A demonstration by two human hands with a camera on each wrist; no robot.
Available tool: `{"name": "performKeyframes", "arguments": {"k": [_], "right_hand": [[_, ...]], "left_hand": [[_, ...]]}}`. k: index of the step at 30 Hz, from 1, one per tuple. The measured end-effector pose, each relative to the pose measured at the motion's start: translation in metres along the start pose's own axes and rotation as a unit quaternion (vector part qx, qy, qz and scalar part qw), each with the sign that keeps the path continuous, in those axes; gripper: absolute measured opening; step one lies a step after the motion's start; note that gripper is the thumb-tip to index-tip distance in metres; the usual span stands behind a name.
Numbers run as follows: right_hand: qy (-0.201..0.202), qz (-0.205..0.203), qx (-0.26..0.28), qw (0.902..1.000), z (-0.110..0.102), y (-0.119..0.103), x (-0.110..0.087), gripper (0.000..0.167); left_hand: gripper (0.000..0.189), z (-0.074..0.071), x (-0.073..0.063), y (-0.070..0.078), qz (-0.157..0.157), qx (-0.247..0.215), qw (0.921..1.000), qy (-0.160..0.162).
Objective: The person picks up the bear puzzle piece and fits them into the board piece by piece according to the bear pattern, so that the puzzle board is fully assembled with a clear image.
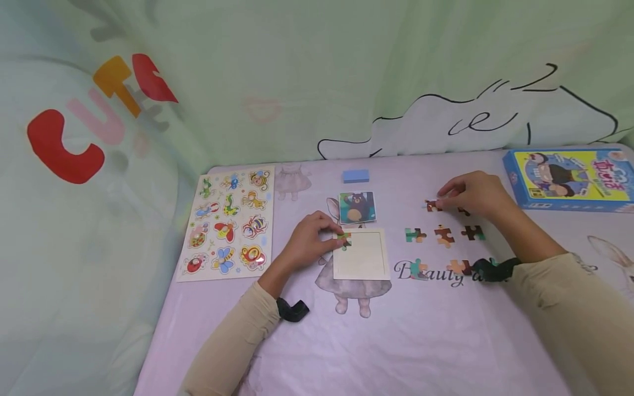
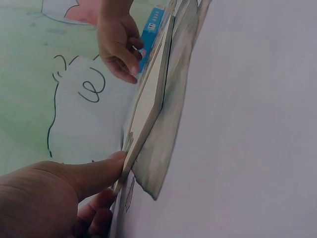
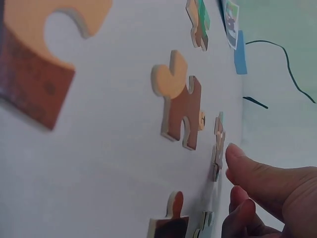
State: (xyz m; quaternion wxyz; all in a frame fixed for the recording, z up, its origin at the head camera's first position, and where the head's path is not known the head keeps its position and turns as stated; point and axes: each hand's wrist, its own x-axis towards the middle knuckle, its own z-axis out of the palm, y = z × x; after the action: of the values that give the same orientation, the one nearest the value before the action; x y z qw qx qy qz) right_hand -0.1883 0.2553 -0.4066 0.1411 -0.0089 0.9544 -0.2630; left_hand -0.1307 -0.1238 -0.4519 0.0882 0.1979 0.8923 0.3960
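In the head view, my left hand (image 1: 310, 241) pinches the upper-left corner of a pale square puzzle tray (image 1: 364, 261). Its thumb rests by a green-and-brown jigsaw piece (image 1: 345, 240) set in that corner. The left wrist view shows the thumb over the tray's edge and the other fingers against its outer side. On the right, my right hand (image 1: 473, 193) reaches over the loose pieces, thumb tip right beside a brown bear-patterned piece (image 1: 432, 205). In the right wrist view that piece (image 3: 218, 146) sits on the cloth, and thumb and fingers stand apart.
Several loose jigsaw pieces (image 1: 444, 236) lie in rows right of the tray. Behind the tray are a bear picture card (image 1: 358, 207) and a blue block (image 1: 355, 176). An insect board (image 1: 228, 225) lies at left; a blue-and-yellow box (image 1: 569, 179) stands at back right.
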Motion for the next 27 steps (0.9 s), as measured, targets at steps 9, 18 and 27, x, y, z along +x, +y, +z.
{"name": "performKeyframes", "arguments": {"k": [9,18,27], "right_hand": [[-0.004,-0.002,-0.007,1.0,0.0026,0.0008,0.0048,0.039],[-0.009,0.0,-0.011,0.9999,0.0045,0.0011,0.0089,0.039],[-0.004,-0.001,-0.008,1.0,0.0054,-0.0036,0.0058,0.035]], "left_hand": [[0.019,-0.0009,0.0005,0.0012,-0.005,0.003,1.0,-0.005],[0.018,-0.0017,0.0002,0.0017,-0.003,0.001,1.0,-0.004],[0.018,-0.0009,-0.0001,0.001,-0.004,0.002,1.0,-0.003]]}}
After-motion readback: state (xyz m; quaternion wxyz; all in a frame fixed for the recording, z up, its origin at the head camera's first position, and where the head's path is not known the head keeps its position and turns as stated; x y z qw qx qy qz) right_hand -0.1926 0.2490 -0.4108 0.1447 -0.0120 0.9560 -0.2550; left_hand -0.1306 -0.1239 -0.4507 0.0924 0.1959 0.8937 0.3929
